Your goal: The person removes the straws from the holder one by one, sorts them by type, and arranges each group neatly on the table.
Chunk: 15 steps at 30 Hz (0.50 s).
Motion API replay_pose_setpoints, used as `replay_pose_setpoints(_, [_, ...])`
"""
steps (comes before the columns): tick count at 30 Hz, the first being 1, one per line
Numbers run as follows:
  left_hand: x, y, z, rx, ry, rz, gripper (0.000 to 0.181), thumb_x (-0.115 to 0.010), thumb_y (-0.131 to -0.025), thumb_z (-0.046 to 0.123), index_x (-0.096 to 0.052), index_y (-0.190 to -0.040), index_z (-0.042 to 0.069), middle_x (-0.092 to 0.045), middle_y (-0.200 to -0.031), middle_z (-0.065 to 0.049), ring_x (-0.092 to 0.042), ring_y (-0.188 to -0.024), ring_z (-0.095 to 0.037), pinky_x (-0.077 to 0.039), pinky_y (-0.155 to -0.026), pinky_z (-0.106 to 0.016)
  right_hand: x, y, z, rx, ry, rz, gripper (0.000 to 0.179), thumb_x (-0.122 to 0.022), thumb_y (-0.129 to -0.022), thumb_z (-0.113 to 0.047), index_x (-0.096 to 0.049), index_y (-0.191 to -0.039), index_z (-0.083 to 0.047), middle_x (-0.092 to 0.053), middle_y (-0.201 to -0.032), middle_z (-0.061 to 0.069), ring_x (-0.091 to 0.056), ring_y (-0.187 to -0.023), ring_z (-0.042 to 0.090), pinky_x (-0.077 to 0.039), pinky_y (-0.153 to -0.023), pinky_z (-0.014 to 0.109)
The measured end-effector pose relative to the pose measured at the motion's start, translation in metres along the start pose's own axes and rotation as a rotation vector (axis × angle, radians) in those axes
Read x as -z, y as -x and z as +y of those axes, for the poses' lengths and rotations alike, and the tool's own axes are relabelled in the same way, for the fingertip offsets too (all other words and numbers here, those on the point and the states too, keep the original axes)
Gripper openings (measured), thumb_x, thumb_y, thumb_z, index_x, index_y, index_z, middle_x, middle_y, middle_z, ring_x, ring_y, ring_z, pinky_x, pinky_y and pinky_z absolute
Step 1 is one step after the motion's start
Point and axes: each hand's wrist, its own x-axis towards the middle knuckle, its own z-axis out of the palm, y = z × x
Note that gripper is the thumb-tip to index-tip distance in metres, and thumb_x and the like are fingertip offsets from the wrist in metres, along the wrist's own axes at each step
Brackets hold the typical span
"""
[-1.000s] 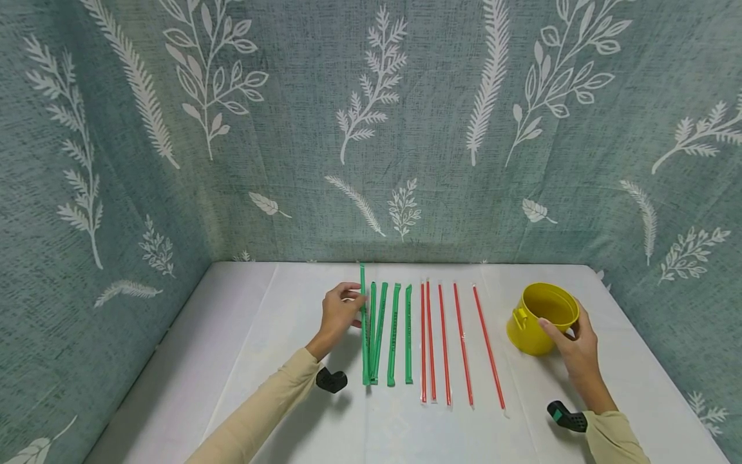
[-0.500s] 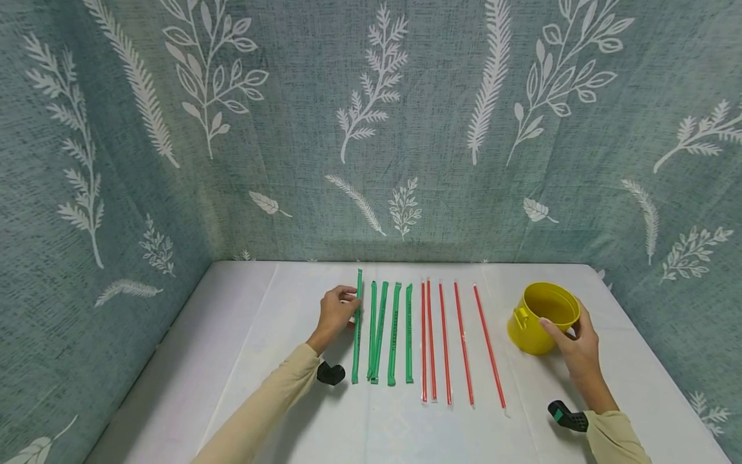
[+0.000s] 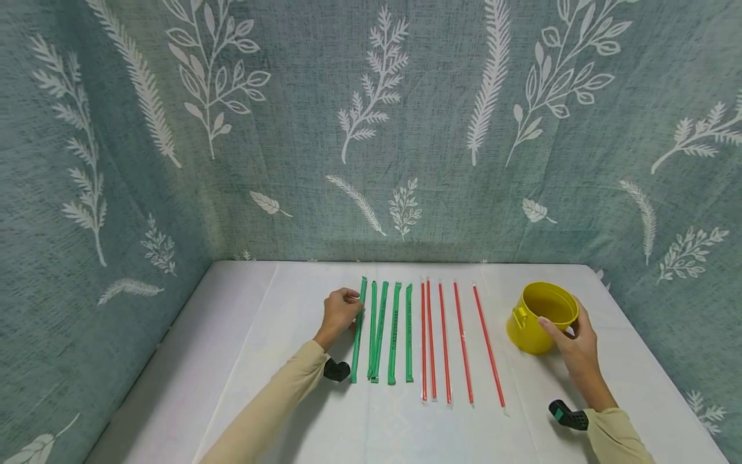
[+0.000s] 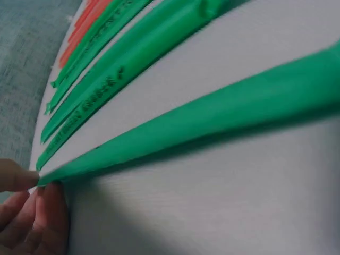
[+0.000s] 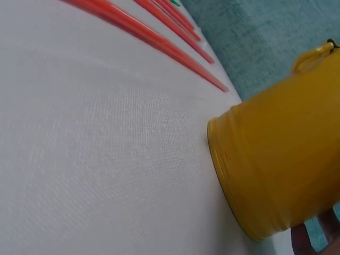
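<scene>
My left hand (image 3: 339, 316) pinches a green-wrapped straw (image 3: 357, 341) towards its far end, at the left of a row of several other green-wrapped straws (image 3: 394, 335). In the left wrist view, thumb and fingertips meet at the far tip of that straw (image 4: 212, 122), which stretches close over the white cloth. On the right, my right hand (image 3: 576, 348) grips a yellow bucket (image 3: 533, 332) by its near right side, thumb at the rim. The bucket stands upright, mouth up, with a small handle lug on its left. Most of the right hand is hidden in the right wrist view.
Several red straws in clear wrappers (image 3: 445, 348) lie between the green ones and the bucket. All rest on a white-covered table (image 3: 249, 322). A green leaf-patterned cloth (image 3: 301, 129) hangs behind and at both sides. A black device (image 3: 568, 417) sits at each wrist.
My left hand has brought the green-wrapped straw slightly left, away from the others, and lowered it nearer the table. The right hand and bucket have stayed in place.
</scene>
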Motion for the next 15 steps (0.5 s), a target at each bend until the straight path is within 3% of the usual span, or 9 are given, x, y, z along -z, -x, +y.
replay_pose_setpoints(5, [0.000,0.005,0.002,-0.065,-0.081,-0.005,0.021,-0.064,-0.083,-0.001,-0.065,-0.104,-0.005,-0.061,-0.087,-0.012,-0.062,-0.070,-0.021,-0.052,-0.048,-0.028,0.004,-0.002,0.000,-0.020,0.012,-0.026,0.077,-0.062,-0.093,-0.030,-0.013,-0.153,-0.027,-0.029,-0.150,0.007,-0.031,-0.130,0.023,-0.029,-0.112,0.033])
replay_pose_setpoints(8, [0.005,0.012,0.002,-0.121,-0.148,-0.017,0.022,-0.065,-0.083,0.001,-0.066,-0.104,-0.003,-0.062,-0.087,-0.010,-0.062,-0.076,-0.022,-0.051,-0.056,-0.028,0.010,0.000,-0.001,-0.024,0.043,-0.047,0.080,-0.061,-0.093,-0.031,-0.008,-0.153,-0.027,-0.023,-0.153,0.007,-0.029,-0.131,0.027,-0.031,-0.106,0.018])
replay_pose_setpoints(11, [0.017,0.023,0.000,-0.166,-0.190,-0.026,0.022,-0.066,-0.084,0.003,-0.066,-0.105,-0.002,-0.063,-0.091,-0.011,-0.061,-0.079,-0.022,-0.052,-0.061,-0.030,0.018,0.001,-0.001,-0.004,0.093,-0.081,0.082,-0.061,-0.093,-0.031,-0.005,-0.153,-0.026,-0.019,-0.155,0.008,-0.029,-0.130,0.031,-0.033,-0.085,0.002])
replay_pose_setpoints(15, [0.040,0.039,0.000,-0.223,-0.244,-0.014,0.024,-0.067,-0.084,0.004,-0.065,-0.107,-0.003,-0.064,-0.095,-0.015,-0.060,-0.082,-0.025,-0.052,-0.066,-0.035,0.029,0.001,-0.002,0.028,0.167,-0.132,0.084,-0.061,-0.093,-0.032,-0.002,-0.153,-0.029,-0.012,-0.157,0.007,-0.028,-0.131,0.037,-0.036,-0.083,0.007])
